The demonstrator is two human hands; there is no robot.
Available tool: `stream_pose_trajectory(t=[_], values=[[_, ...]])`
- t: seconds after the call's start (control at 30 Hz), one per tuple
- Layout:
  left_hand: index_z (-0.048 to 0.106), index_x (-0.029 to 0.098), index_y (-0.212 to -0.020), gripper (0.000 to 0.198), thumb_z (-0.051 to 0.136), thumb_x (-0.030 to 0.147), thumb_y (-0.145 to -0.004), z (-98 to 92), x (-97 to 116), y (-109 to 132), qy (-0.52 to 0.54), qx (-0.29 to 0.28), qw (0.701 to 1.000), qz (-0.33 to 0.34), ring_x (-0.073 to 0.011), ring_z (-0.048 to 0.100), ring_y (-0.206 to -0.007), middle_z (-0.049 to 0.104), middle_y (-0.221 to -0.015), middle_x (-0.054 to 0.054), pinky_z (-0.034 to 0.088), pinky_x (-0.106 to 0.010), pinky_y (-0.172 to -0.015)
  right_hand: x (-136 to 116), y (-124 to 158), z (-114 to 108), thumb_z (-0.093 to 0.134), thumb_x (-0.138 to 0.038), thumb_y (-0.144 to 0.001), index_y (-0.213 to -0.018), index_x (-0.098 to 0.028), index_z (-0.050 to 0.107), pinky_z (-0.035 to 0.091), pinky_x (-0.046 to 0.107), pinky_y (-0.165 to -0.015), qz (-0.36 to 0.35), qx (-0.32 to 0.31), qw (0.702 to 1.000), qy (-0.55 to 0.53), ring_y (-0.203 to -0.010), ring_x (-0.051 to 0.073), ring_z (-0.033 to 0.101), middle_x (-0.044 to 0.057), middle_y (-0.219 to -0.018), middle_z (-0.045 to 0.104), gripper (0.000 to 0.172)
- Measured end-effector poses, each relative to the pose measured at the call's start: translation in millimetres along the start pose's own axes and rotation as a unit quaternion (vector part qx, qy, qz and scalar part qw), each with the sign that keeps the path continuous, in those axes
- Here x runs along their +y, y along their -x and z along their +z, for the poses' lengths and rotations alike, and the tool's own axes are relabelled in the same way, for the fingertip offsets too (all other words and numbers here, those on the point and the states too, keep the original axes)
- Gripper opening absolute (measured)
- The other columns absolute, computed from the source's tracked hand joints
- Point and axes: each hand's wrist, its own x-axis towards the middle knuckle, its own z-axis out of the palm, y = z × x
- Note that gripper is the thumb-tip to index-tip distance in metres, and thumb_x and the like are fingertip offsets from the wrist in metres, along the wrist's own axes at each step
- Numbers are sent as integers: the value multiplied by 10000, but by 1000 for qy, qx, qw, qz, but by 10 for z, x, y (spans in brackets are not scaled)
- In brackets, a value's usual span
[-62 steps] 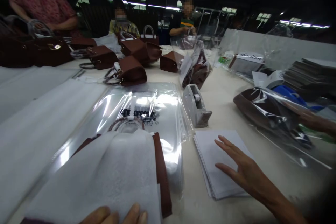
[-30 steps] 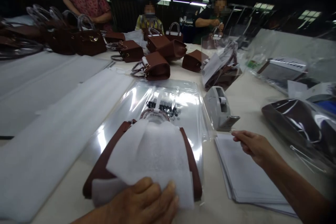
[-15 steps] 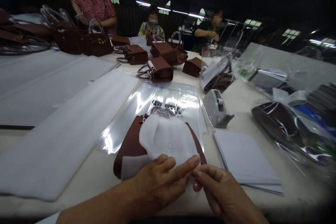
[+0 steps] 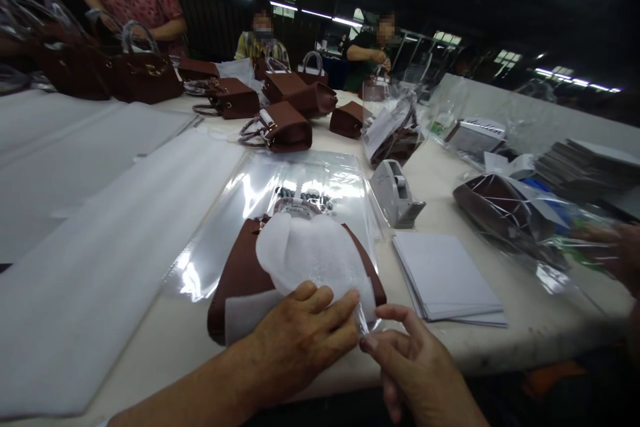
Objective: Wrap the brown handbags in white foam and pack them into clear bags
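Observation:
A brown handbag (image 4: 240, 277) lies flat on the table in front of me, wrapped in a white foam sheet (image 4: 313, 253). My left hand (image 4: 297, 337) presses flat on the near end of the foam and bag. My right hand (image 4: 413, 363) pinches a short strip of clear tape (image 4: 361, 321) just right of the left fingertips, at the foam's near edge. The bag rests on a stack of clear plastic bags (image 4: 250, 197).
A grey tape dispenser (image 4: 395, 195) and a stack of white paper sheets (image 4: 445, 277) sit to the right. Long white foam sheets (image 4: 90, 247) lie left. More brown handbags (image 4: 280, 127) stand farther back. Bagged handbags (image 4: 505, 210) lie right. Several people work at the far side.
My right hand left the paper stack, went by the tape dispenser and came beside my left hand with clear tape. The foam was folded tighter over the bag.

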Motion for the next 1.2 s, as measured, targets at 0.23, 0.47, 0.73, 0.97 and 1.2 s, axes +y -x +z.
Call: stream_pose_trajectory(t=[0.23, 0.47, 0.73, 0.97, 1.2], values=[[480, 162, -1209, 325, 414, 202, -893, -6, -14, 13, -11, -20, 999, 32, -192, 474, -900, 428, -1322, -108, 367, -330, -782, 298, -185, 35, 635, -517, -704, -777, -222, 258, 237, 118, -273, -54, 39, 998, 6, -277, 41, 344, -100, -482, 496, 485], [477, 162, -1225, 348, 380, 151, -890, -43, 15, 1, -3, -21, 1000, 3, -193, 471, -870, 483, -1162, -112, 371, -339, -777, 68, -226, -410, 535, -220, -824, -991, -249, 559, 489, 306, -771, -475, 105, 798, 356, -879, 175, 581, 38, -940, 586, 171], [505, 165, -1191, 327, 439, 175, -870, -42, 42, -25, -20, -41, 999, -17, -172, 464, -817, 516, -1038, -62, 375, -332, -772, -84, -700, -395, 494, -164, -794, -1209, -220, 521, 226, 605, -996, -633, -26, 572, 521, -1242, 313, 337, 110, -1343, 391, 419], [537, 214, -1131, 277, 414, 278, -891, -24, 74, -58, -44, -41, 998, 11, -165, 497, -825, 543, -1069, -43, 423, -306, -698, -347, -736, -36, 414, -202, -854, -1317, -171, 396, 245, 567, -1009, -639, -13, 624, 449, -1268, 315, 316, 142, -1347, 398, 465], [584, 165, -896, 167, 416, 170, -896, -312, 163, 310, 31, 58, 998, -15, -114, 530, -771, 611, -775, 11, 436, -255, -869, -605, -658, 792, 554, -476, -754, -1385, -59, 259, 283, 487, -1047, -466, -205, 770, 385, -1305, 293, 242, 166, -1414, 263, 812]])
